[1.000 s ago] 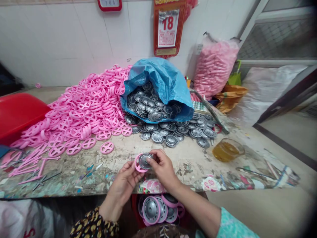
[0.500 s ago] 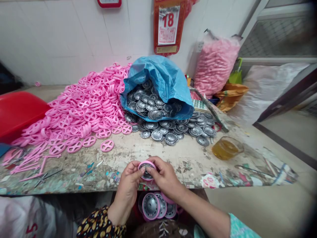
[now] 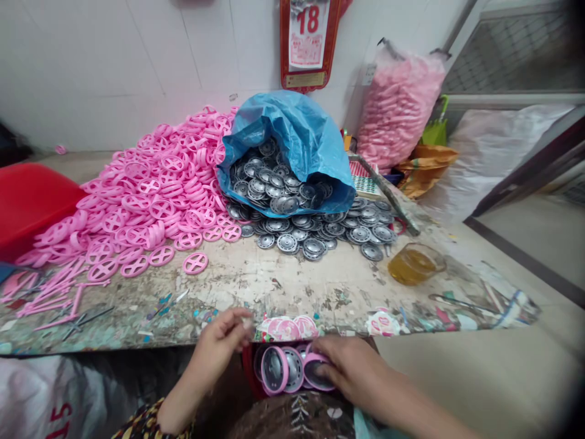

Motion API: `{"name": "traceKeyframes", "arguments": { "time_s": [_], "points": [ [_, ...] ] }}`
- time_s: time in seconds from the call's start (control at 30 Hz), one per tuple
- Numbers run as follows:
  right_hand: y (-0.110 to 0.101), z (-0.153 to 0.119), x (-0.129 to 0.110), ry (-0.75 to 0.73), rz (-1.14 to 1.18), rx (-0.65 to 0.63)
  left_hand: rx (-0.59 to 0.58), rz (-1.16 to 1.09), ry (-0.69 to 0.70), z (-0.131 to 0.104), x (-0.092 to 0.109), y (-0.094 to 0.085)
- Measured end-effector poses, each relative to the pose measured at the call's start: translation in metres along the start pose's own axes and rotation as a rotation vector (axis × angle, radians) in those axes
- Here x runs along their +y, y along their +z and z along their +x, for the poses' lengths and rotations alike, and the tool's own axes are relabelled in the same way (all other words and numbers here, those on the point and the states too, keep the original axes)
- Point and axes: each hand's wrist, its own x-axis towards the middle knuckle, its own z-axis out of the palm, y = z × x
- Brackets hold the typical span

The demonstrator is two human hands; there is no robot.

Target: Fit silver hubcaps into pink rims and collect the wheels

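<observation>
My right hand grips a toy wheel, a grey disc set in a pink rim, with the thumb on its face and the fingers over the rim. It is low, below the table edge, among several similar pink-rimmed wheels in a red container at my lap. My left hand hovers by the front table edge, fingers loosely curled and slightly blurred, with no part visible in it. Just right of it, round pink-and-white stickers lie on the table edge.
A heap of pink spoked rings covers the table's back left, beside a red bin. Grey discs spill from a blue bag. A glass of amber liquid stands right. Pink rods lie front left.
My right hand has carried the wheel from above the table edge down to the wheels in the container. My left hand has let go of it and moved slightly left and down.
</observation>
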Motion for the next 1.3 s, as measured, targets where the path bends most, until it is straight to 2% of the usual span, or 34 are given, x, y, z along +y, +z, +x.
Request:
{"name": "traceKeyframes", "arguments": {
  "time_s": [0.1, 0.17, 0.27, 0.43, 0.53, 0.67, 0.73, 0.8, 0.93, 1.03, 1.1, 1.2, 1.3],
  "points": [
    [0.024, -0.008, 0.004, 0.097, 0.093, 0.124, -0.305, 0.309, 0.095, -0.023, -0.010, 0.013],
    [0.039, -0.007, 0.009, 0.211, 0.273, 0.221, -0.381, 0.505, 0.165, -0.034, -0.018, 0.023],
    [0.057, -0.003, 0.021, 0.349, 0.618, 0.317, -0.335, 0.696, 0.202, -0.039, -0.030, 0.031],
    [0.074, -0.007, 0.038, 0.529, 1.113, 0.340, -0.219, 0.827, 0.258, -0.033, -0.048, 0.029],
    [0.077, -0.017, 0.040, 0.663, 1.325, 0.421, -0.094, 0.791, 0.189, -0.030, -0.060, 0.025],
    [0.078, -0.030, 0.034, 0.704, 1.416, 0.445, -0.023, 0.621, 0.182, -0.027, -0.070, 0.020],
    [0.078, -0.033, 0.038, 0.665, 1.344, 0.444, 0.051, 0.546, 0.200, -0.028, -0.072, 0.017],
    [0.076, -0.034, 0.048, 0.605, 1.171, 0.487, 0.146, 0.521, 0.194, -0.029, -0.073, 0.015],
    [0.072, -0.024, 0.073, 0.486, 0.558, 0.568, 0.224, 0.585, 0.194, -0.030, -0.077, 0.015],
    [0.065, -0.012, 0.076, 0.444, 0.107, 0.449, 0.221, 0.583, 0.192, -0.030, -0.079, 0.017],
    [0.061, -0.005, 0.070, 0.470, -0.092, 0.340, 0.195, 0.558, 0.158, -0.032, -0.079, 0.018],
    [0.055, 0.000, 0.060, 0.532, -0.231, 0.218, 0.174, 0.559, 0.103, -0.034, -0.078, 0.019],
    [0.052, 0.002, 0.055, 0.583, -0.221, 0.139, 0.180, 0.584, 0.059, -0.034, -0.080, 0.020]
  ]
}}
